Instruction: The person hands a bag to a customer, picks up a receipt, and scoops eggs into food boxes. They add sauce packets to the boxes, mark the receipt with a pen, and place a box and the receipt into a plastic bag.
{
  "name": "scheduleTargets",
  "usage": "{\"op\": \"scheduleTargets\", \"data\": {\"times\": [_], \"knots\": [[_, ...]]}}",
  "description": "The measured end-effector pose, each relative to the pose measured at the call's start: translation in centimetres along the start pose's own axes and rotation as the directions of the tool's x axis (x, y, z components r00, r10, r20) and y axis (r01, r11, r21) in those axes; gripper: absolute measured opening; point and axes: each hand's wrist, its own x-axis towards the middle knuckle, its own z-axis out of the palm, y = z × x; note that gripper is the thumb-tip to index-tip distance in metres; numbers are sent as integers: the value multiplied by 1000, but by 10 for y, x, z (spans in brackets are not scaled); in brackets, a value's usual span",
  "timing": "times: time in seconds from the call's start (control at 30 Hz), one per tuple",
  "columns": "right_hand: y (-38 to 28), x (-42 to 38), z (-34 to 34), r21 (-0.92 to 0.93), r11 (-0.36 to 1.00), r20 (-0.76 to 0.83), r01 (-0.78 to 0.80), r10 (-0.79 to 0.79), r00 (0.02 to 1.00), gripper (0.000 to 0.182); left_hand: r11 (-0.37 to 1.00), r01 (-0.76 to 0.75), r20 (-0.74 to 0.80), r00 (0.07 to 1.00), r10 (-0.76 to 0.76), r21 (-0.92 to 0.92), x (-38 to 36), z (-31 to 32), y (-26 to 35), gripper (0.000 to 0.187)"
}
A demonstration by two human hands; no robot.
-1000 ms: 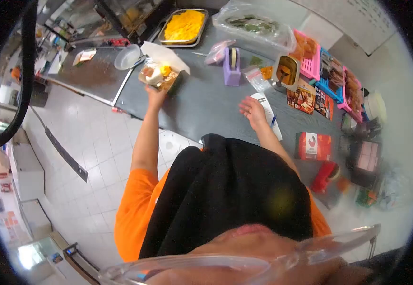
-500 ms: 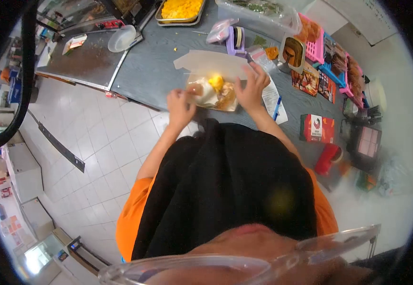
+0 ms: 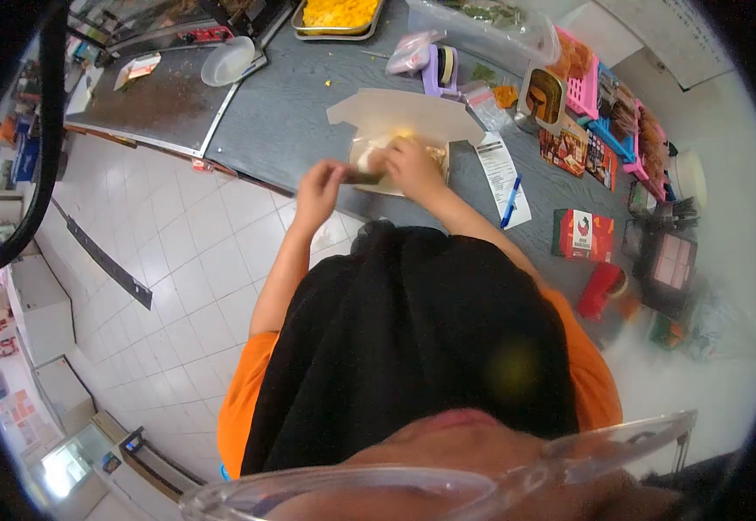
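An open white food box [image 3: 399, 108] lies on the dark counter, its lid folded back away from me. White and yellow food [image 3: 369, 159] shows inside, partly covered by my hands. My left hand [image 3: 321, 184] is at the box's near left corner, fingers pinched near a small dark, blurred item that I cannot make out. My right hand [image 3: 411, 169] reaches over the middle of the box, its fingers bent and smeared by motion beside that same item.
A metal tray [image 3: 336, 33] of yellow food stands at the back. Right of the box are a tape dispenser [image 3: 439, 74], a paper slip [image 3: 498, 165], a blue pen [image 3: 511, 202], a sauce container [image 3: 541, 97] and a red box [image 3: 586, 234]. A plastic lid [image 3: 227, 61] lies left.
My right hand has left the box's right side and moved left over the food, close to my left hand. The dark item now shows between the hands.
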Motion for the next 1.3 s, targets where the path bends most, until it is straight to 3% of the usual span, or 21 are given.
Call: {"op": "scheduleTargets", "data": {"times": [0.1,0.23,0.33,0.43,0.5,0.53,0.57,0.6,0.73,0.77,0.8,0.83,0.87,0.9,1.03,1.07,1.1,1.17,1.2,1.23,1.3], "knots": [[1,-24,-25,-6,999,-157,45,-45,987,19,958,161,-60,982,-180,-237,9,-2,3,17],[1,-51,-47,-87,995,-150,-58,44,988,18,931,197,-53,973,-223,-308,19,1,14,16],[3,-57,-57,-83,982,-88,-170,163,983,18,961,220,124,972,-201,-165,37,13,22,16],[11,-55,-62,111,950,-161,-293,308,938,19,993,93,343,932,-115,79,57,38,29,19],[11,-51,-69,38,964,-353,-261,258,899,35,938,-185,395,917,57,293,72,59,28,32],[7,-45,-76,35,964,-359,-265,260,896,35,938,-190,401,914,62,290,77,65,29,32],[3,-36,-85,-106,952,-443,-287,213,871,45,817,-373,201,927,315,439,83,71,30,41],[4,-29,-91,-243,918,-517,-314,151,843,55,641,-471,33,820,571,606,87,75,37,50],[25,-17,-96,25,961,-347,-277,268,899,61,562,-323,-177,731,659,761,93,41,44,61],[26,-20,-98,26,959,-354,-283,274,894,61,635,-315,-59,867,496,705,93,22,33,60],[25,-24,-99,-50,954,-192,-296,281,940,60,701,-283,76,947,311,654,92,8,24,59],[25,-29,-96,-86,951,-109,-298,289,951,59,700,-288,84,946,312,654,87,-2,21,59],[26,-36,-93,-123,948,-25,-294,294,956,59,738,-162,201,979,36,656,81,-7,19,56],[25,-46,-80,-90,964,-47,-250,247,968,57,741,-28,303,922,-239,671,75,-11,16,54],[16,-62,-40,12,967,-183,-256,254,950,52,675,-203,295,955,-22,709,36,5,-44,48],[19,-66,-24,178,916,-161,-361,389,907,50,812,-6,191,973,-131,583,30,17,-40,44],[23,-64,-19,182,915,-159,-359,388,908,50,889,190,105,961,-255,416,27,30,-37,41],[30,-53,-14,501,776,-180,-383,526,831,41,944,124,51,988,-146,307,27,43,-43,41],[40,-48,-14,502,777,-176,-381,523,834,41,979,38,-15,999,-36,201,28,45,-47,41],[51,-42,-17,543,703,-64,-459,580,812,36,979,42,-20,999,-39,201,33,42,-44,41],[65,-37,-23,568,626,56,-535,619,783,32,885,197,81,964,-253,422,42,33,-34,41]]}}
